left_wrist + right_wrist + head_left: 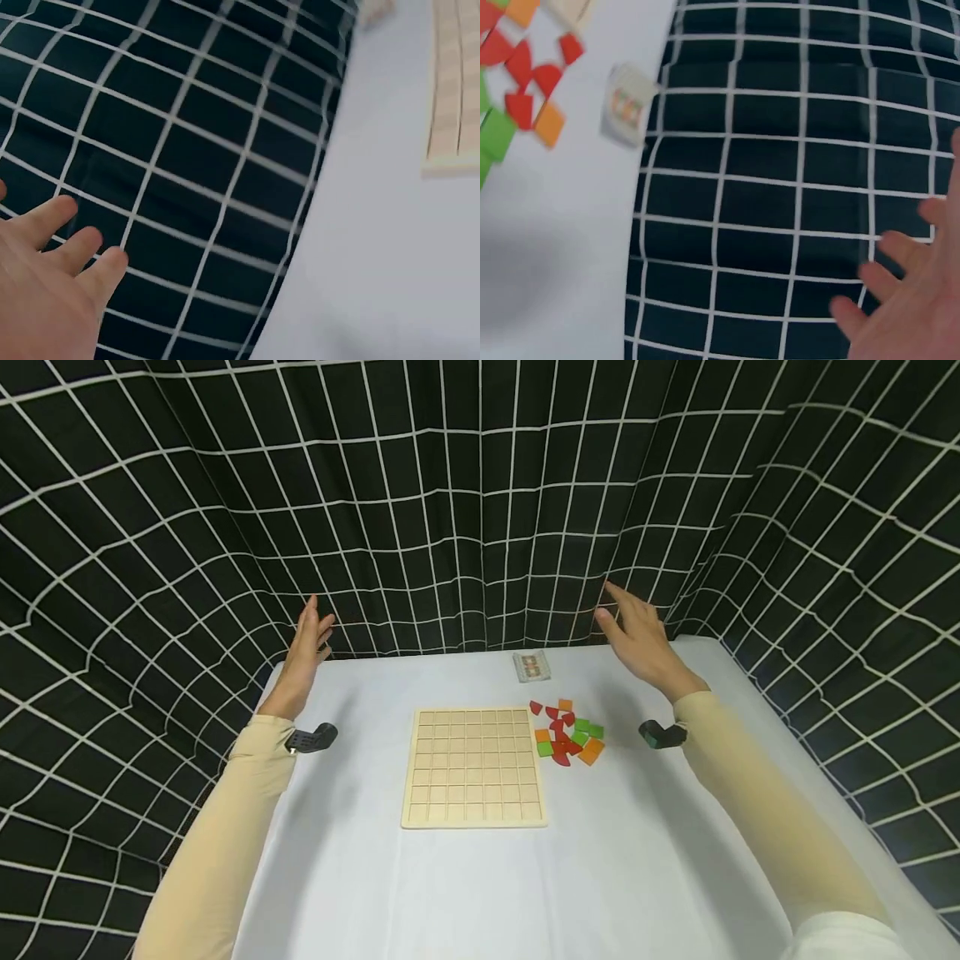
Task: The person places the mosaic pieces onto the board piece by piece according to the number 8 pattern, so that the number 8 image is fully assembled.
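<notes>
Both hands are raised above the table with nothing in them. My left hand (302,653) hovers over the far left corner, its fingers extended; three of its fingers (94,255) show in the left wrist view. Over the far right side is my right hand (640,639), fingers stretched and thumb apart. A square wooden grid board (474,768) lies flat between the arms. Beside its right edge are loose flat pieces: red rounded wedges (561,755), green squares (581,725) and orange squares (591,752), some touching or overlapping. The right hand is nearest to these pieces but apart from them.
A small card or packet (532,666) with a coloured pattern lies near the table's back edge. White cloth covers the table (472,893). Black curtains (450,510) with a white grid stand around its back and sides. Each wrist carries a dark camera (313,739).
</notes>
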Demonstrator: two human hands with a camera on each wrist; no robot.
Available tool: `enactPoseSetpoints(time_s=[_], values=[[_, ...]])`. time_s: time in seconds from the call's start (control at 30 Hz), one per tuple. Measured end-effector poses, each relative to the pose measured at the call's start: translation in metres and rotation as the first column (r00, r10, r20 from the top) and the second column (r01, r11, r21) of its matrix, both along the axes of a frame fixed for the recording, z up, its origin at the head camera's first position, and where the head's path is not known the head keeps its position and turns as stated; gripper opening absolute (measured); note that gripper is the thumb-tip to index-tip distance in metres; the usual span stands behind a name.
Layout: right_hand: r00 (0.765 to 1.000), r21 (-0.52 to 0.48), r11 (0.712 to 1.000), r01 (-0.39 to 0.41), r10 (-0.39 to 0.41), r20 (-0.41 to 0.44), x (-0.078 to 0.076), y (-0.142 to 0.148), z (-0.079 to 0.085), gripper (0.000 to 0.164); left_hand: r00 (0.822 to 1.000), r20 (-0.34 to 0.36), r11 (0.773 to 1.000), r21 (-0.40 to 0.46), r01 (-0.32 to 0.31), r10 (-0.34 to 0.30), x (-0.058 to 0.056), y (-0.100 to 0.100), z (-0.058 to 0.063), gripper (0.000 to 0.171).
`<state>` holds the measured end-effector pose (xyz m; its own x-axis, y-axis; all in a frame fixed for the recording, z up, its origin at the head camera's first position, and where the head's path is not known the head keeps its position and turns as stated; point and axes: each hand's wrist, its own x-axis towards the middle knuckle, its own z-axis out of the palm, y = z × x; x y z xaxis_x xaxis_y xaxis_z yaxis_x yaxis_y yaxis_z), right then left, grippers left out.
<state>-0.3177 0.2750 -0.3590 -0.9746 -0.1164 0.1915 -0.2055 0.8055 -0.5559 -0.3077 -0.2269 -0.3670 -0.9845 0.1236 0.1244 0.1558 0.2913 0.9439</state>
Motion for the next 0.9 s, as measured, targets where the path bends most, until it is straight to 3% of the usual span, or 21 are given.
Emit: enactPoseSetpoints(time_s=[0.07, 0.13, 0.23, 0.4, 0.63, 0.9], values=[[0.999, -0.039, 0.999, -0.013, 0.015, 0.050, 0.005, 0.002, 0.002, 0.073, 0.999, 0.004, 0.982, 0.186, 0.043, -0.044, 0.004, 0.002, -0.006, 0.074], [0.995, -0.069, 0.997, -0.023, 0.030, 0.096, 0.009, 0.004, 0.001, 0.074, 0.996, 0.013, 0.937, 0.342, 0.074, -0.083, 0.007, 0.004, -0.015, 0.077], [0.985, -0.102, 0.994, -0.036, 0.052, 0.164, 0.012, 0.007, -0.004, 0.073, 0.993, 0.020, 0.869, 0.486, 0.090, -0.114, 0.011, 0.009, -0.030, 0.081], [0.971, -0.120, 0.991, -0.058, 0.084, 0.223, 0.010, 0.011, -0.024, 0.066, 0.990, 0.020, 0.808, 0.580, 0.102, -0.140, 0.018, 0.017, -0.056, 0.077], [0.951, -0.081, 0.997, -0.018, 0.042, 0.306, 0.003, 0.013, -0.049, 0.061, 0.970, 0.051, 0.630, 0.768, 0.114, -0.237, 0.023, 0.026, -0.090, 0.078], [0.920, -0.095, 0.995, -0.011, 0.047, 0.388, -0.008, 0.005, -0.072, 0.055, 0.951, 0.089, 0.509, 0.858, 0.077, -0.295, 0.027, 0.035, -0.129, 0.085]])
